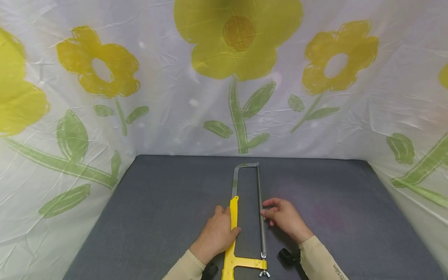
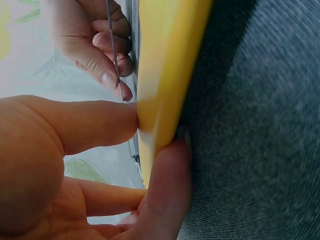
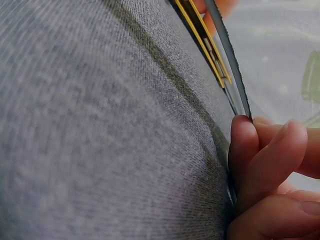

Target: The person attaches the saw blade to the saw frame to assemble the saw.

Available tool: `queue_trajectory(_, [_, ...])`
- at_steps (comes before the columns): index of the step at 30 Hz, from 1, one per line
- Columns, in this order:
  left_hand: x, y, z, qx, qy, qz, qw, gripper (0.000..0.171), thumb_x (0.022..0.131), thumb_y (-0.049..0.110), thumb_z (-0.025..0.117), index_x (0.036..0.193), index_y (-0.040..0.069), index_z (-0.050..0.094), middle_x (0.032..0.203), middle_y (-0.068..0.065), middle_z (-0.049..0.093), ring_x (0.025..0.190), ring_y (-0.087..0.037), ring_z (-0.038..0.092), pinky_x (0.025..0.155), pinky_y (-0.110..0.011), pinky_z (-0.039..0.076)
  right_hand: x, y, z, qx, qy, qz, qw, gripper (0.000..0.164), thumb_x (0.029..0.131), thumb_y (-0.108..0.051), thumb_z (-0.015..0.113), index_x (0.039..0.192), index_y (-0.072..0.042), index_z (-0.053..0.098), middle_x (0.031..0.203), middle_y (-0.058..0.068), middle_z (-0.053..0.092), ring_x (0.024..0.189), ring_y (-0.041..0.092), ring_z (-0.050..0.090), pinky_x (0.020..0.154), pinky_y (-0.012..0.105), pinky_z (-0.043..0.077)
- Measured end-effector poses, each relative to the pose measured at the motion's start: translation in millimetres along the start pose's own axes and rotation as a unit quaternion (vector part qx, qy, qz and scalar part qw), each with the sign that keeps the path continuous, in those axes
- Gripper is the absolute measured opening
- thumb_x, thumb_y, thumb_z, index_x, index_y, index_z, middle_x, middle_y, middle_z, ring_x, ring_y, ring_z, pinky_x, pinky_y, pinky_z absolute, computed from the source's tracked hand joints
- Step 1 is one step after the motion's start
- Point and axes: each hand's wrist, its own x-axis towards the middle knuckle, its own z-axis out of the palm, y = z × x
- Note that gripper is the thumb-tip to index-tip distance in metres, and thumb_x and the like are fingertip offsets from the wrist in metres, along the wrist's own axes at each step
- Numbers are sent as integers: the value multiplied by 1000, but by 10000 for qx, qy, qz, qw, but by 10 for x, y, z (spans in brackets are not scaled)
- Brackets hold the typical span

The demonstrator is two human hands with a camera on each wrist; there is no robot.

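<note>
A hacksaw with a yellow frame (image 1: pixel 234 212) is held on edge of the dark table, its silver bow pointing to the far side. My left hand (image 1: pixel 217 232) grips the yellow part, thumb on one side and fingers on the other; the left wrist view shows this hold on the yellow bar (image 2: pixel 167 60) close up. My right hand (image 1: pixel 285 217) pinches the saw blade (image 1: pixel 261 202) near its middle. In the right wrist view the toothed blade (image 3: pixel 232 62) runs in between the thumb and fingers (image 3: pixel 245 137). A wing nut (image 1: pixel 264 273) sits at the near end.
The dark grey cloth-covered table (image 1: pixel 168 194) lies beneath the saw. White sheets with yellow flowers (image 1: pixel 157 116) enclose the back and both sides. Black camera mounts (image 1: pixel 288 256) sit at the wrists.
</note>
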Motion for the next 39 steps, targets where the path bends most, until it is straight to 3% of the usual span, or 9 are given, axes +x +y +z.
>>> queue_trajectory(24, [-3,-2,-9,13,-40,3,10000,77,87,31,79,147,-4,46,111,-16,50,64,-16,53,52,-28,47,16,1,5,12,-73,7,10000,28,90,-11,74,113,1,65,73,6,70,54,14,53,55,28,43])
queue_trajectory(29, [-27,1,33,-13,-93,74,9999,76,88,30,78,147,-5,45,112,-16,50,61,-14,53,50,-26,46,-10,53,2,-313,12,76,9995,26,89,-13,75,111,-1,66,73,5,71,53,15,54,54,30,44])
queue_trajectory(34, [-5,19,-9,77,72,252,9996,74,89,28,77,146,-7,45,112,-17,50,60,-13,53,50,-25,46,18,-3,-7,-836,225,-110,9962,22,89,-15,76,106,-4,69,71,2,70,50,15,54,52,30,43])
queue_trajectory(39, [-17,28,-33,236,84,188,9995,74,89,29,77,146,-6,45,113,-18,50,62,-15,54,52,-27,47,7,-40,3,-1282,264,-161,9913,19,89,-19,76,101,-6,70,71,0,70,51,15,56,53,30,45])
